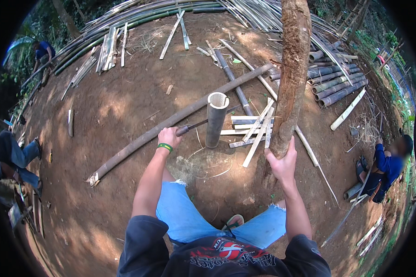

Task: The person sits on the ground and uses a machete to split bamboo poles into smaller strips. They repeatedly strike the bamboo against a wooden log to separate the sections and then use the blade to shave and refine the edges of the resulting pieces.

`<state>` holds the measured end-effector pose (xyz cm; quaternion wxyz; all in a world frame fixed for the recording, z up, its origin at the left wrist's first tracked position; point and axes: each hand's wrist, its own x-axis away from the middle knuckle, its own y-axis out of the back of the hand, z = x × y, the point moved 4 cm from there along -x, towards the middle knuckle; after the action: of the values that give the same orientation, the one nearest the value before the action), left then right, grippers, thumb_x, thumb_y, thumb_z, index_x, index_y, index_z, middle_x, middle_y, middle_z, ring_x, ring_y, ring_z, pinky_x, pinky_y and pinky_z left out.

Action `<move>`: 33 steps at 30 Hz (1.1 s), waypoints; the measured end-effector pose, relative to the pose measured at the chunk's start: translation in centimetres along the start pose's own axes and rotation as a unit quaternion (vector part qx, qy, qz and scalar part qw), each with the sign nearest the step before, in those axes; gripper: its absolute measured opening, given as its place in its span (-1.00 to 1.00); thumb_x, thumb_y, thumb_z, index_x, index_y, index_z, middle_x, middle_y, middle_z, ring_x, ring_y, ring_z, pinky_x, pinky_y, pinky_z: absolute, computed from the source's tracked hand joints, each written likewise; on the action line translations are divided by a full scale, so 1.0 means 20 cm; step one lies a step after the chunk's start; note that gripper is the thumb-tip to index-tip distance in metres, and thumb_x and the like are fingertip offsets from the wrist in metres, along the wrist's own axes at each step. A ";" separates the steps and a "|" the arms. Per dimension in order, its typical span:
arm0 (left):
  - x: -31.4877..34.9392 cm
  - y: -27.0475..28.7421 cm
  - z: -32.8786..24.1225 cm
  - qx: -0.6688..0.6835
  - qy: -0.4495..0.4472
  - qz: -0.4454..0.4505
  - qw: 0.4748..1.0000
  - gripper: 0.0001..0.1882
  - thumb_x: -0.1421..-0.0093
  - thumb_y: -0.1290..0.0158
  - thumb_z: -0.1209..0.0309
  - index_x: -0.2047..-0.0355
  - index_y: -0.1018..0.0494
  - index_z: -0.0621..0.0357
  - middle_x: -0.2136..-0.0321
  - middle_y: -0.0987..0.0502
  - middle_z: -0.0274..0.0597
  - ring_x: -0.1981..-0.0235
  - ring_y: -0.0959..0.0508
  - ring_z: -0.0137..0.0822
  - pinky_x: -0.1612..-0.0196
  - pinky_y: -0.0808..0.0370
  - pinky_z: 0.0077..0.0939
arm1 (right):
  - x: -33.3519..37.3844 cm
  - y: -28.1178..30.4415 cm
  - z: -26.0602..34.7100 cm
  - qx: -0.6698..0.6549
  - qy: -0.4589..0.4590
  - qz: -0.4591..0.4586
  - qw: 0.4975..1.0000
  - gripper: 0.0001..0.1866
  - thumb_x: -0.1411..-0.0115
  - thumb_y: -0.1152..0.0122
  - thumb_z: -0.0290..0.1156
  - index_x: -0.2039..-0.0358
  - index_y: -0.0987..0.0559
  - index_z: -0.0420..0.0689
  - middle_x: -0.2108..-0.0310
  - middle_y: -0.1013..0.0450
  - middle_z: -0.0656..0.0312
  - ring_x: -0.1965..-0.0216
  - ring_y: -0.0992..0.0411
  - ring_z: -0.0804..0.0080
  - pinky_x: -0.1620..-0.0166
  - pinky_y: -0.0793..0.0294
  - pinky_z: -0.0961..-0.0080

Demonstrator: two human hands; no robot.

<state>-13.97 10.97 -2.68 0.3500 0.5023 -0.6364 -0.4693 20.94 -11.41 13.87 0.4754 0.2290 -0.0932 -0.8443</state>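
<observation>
My left hand (pixel 169 138), with a green and yellow wristband below it, is closed round the handle of a machete (pixel 196 125). Its dark blade runs to the right behind a short upright bamboo tube (pixel 216 122); the tip shows past the tube's far side. The tube stands on end in front of me, its pale hollow top facing up. My right hand (pixel 283 161) grips the lower end of a thick, rough-barked log (pixel 293 69), which rises out of the picture at the top. Split bamboo strips (pixel 259 134) lie crossed on the ground between tube and log.
A long bamboo pole (pixel 185 113) lies slantwise behind the tube. Cut bamboo sections (pixel 342 90) are stacked at the right, with long poles (pixel 138 21) piled along the back. A person (pixel 387 159) sits at the right; others (pixel 21 152) are at the left edge.
</observation>
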 end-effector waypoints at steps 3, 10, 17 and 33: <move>-0.01 -0.01 0.01 -0.006 -0.016 -0.040 0.999 -0.72 0.00 -0.28 0.08 0.35 -0.67 -0.07 0.42 -0.66 -0.01 0.31 -0.67 0.06 0.16 -0.59 -0.03 | 0.12 -0.13 -0.22 0.008 0.003 -0.029 1.000 -0.44 0.02 -0.37 -0.43 -0.01 -0.40 -0.25 0.36 -0.61 -0.07 0.30 -0.63 -0.01 0.18 -0.58 0.23; -0.05 -0.05 -0.05 -0.100 -0.016 0.012 0.995 -0.77 -0.01 -0.26 0.16 0.32 -0.67 -0.11 0.38 -0.67 -0.02 0.28 -0.68 -0.01 0.13 -0.63 -0.14 | 0.12 -0.23 -0.71 0.171 -0.139 0.163 0.962 -0.31 0.07 -0.39 -0.20 -0.07 -0.45 -0.25 0.15 -0.58 -0.20 0.06 -0.56 -0.12 -0.03 -0.51 0.10; 0.02 -0.06 0.05 -0.059 0.024 -0.004 0.998 -0.72 0.03 -0.32 0.13 0.31 -0.67 -0.10 0.39 -0.67 -0.04 0.29 -0.68 -0.01 0.14 -0.63 -0.12 | 0.08 -0.27 -0.40 0.000 -0.047 -0.011 0.999 -0.42 0.01 -0.38 -0.33 -0.01 -0.42 -0.25 0.30 -0.60 -0.13 0.20 -0.61 -0.01 0.13 -0.55 0.22; 0.06 -0.07 -0.06 -0.056 0.068 0.013 0.996 -0.85 -0.04 -0.21 0.37 0.35 -0.69 0.00 0.36 -0.67 0.03 0.25 -0.69 0.00 0.13 -0.63 -0.16 | 0.07 -0.36 -0.04 -0.124 -0.043 0.086 0.988 -0.31 0.01 -0.42 -0.45 -0.13 -0.38 -0.34 0.09 -0.54 0.02 0.10 -0.52 0.33 -0.04 -0.48 0.40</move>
<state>-12.71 9.38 -3.57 0.4259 0.5041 -0.5905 -0.4646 15.30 -8.76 10.03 0.5669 0.1230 -0.0275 -0.8141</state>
